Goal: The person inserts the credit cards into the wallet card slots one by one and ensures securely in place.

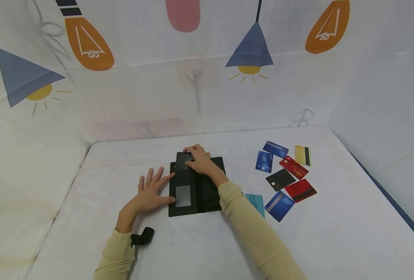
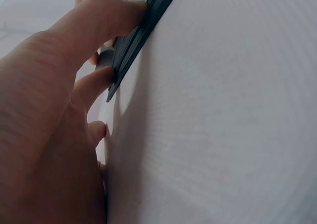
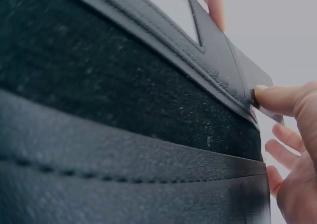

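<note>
A black wallet [image 1: 184, 178] lies unfolded on the white table, with a clear window [image 1: 183, 196] in its left panel. At the far end of that panel a dark card [image 1: 183, 158] sticks out of a slot. My right hand [image 1: 200, 161] pinches this card by its right side, the thumb on its face in the right wrist view. My left hand [image 1: 151, 195] has its fingers spread beside the wallet. Its thumb and index fingertip touch the wallet's left edge, and the thumb presses on the cover [image 2: 148, 13] in the left wrist view.
Several bank cards lie loosely grouped right of the wallet, among them a black card [image 1: 280, 179], a red VIP card [image 1: 293, 167] and a yellow card [image 1: 303, 155]. A light-blue card [image 1: 256, 203] is partly hidden by my right sleeve [image 1: 256, 229]. A printed cloth wall [image 1: 140, 97] rises behind the table.
</note>
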{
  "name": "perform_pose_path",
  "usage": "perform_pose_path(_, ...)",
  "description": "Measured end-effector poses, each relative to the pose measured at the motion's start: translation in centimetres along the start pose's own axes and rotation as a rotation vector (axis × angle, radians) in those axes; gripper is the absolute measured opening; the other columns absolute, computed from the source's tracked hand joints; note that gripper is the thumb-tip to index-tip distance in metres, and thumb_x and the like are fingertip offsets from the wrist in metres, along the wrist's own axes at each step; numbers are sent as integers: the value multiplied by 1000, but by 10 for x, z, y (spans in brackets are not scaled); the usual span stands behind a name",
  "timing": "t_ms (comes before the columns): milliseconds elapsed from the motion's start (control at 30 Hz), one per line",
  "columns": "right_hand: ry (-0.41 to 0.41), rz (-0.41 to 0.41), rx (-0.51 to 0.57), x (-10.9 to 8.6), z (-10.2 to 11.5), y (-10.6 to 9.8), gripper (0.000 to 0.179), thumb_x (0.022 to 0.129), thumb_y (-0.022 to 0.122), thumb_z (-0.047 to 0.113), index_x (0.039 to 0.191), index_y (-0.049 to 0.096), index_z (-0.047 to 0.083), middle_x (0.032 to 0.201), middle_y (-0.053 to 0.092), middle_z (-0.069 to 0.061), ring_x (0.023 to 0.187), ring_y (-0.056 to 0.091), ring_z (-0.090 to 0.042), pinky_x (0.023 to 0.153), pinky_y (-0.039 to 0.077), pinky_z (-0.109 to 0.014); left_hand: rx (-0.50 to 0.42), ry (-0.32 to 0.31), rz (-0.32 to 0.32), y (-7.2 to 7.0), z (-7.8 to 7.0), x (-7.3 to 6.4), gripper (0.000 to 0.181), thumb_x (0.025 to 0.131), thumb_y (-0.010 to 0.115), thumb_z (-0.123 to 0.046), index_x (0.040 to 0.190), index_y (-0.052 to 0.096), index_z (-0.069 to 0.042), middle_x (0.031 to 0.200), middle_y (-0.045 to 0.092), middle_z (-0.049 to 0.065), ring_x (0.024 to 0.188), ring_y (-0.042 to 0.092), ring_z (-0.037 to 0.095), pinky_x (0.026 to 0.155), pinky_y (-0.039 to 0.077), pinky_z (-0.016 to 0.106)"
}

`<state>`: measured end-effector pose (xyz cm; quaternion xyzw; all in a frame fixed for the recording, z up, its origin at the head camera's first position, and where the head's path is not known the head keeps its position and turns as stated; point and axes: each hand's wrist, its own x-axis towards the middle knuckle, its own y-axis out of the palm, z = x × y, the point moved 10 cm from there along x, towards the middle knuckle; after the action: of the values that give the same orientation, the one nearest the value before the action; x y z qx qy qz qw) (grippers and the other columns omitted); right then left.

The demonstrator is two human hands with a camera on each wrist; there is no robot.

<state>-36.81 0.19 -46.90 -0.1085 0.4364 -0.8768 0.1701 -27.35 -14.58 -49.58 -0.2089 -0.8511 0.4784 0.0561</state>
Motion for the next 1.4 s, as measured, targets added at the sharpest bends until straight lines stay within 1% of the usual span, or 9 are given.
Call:
perform_pose_path(167, -11, 21, 7, -1, -1, 1, 42, 98, 60, 20, 139, 52, 17, 144, 42, -14, 130, 42, -30, 104, 33, -57, 9, -10, 8, 1, 1, 0, 82, 85, 70, -50, 154, 36, -22, 166, 4, 19, 149, -14, 46, 112, -15, 66)
perform_pose_path(367, -33, 97, -85, -3, 5, 7, 35, 100, 59, 22, 134, 57, 20, 148, 39, -13, 135, 38, -33, 106, 32, -59, 1, -1, 2, 0, -1, 0, 83, 85, 70, -50, 154, 36, -22, 165, 5, 20, 148, -14, 47, 111, -15, 66)
perform_pose_path(467, -41, 132, -106, -6, 9, 10, 31, 101, 56, 21, 131, 60, 20, 150, 38, -13, 139, 34, -34, 108, 29, -59, -3, 1, -2, -1, -1, 0, 83, 85, 70, -50, 154, 36, -22, 165, 5, 20, 148, -13, 46, 112, -14, 66)
perform_pose_path(567, -42, 136, -115, -8, 10, 11, 28, 102, 54, 21, 129, 62, 19, 152, 37, -12, 141, 32, -33, 109, 28, -58, 2, -2, 5, 0, 0, 0, 83, 85, 70, -51, 155, 35, -23, 165, 4, 19, 149, -14, 46, 112, -15, 66)
perform_pose_path(700, -47, 138, -136, -10, 9, 14, 28, 102, 54, 26, 129, 61, 20, 154, 35, -11, 142, 31, -31, 111, 26, -57, 5, -2, 9, 1, 1, 0, 83, 85, 70, -51, 155, 35, -24, 166, 3, 18, 149, -15, 45, 112, -15, 66)
perform_pose_path(767, -51, 143, -140, -11, 9, 15, 30, 101, 55, 30, 129, 61, 21, 155, 34, -11, 143, 31, -30, 112, 26, -56, -1, 6, 5, 0, 0, 0, 83, 85, 70, -51, 155, 35, -23, 165, 4, 20, 148, -14, 46, 111, -15, 66)
perform_pose_path(967, -76, 170, -129, -15, 10, 18, 34, 97, 63, 37, 126, 63, 20, 154, 36, -11, 143, 31, -30, 114, 24, -57, 2, -5, 11, 0, 1, 0, 83, 86, 70, -50, 155, 34, -23, 166, 3, 19, 149, -15, 45, 112, -15, 66)
perform_pose_path(1200, -111, 164, -114, -22, 12, 19, 35, 96, 65, 36, 126, 63, 20, 153, 38, -12, 143, 33, -29, 115, 24, -57, -1, -7, 14, 0, -1, 0, 83, 85, 70, -50, 155, 35, -22, 165, 4, 20, 148, -14, 47, 111, -16, 67)
perform_pose_path(1400, -139, 164, -116, -25, 13, 20, 39, 96, 64, 34, 131, 61, 18, 153, 39, -14, 143, 34, -32, 118, 22, -53, 7, -5, 16, 0, 1, 1, 83, 85, 69, -51, 155, 35, -22, 165, 3, 19, 148, -15, 46, 111, -15, 67)
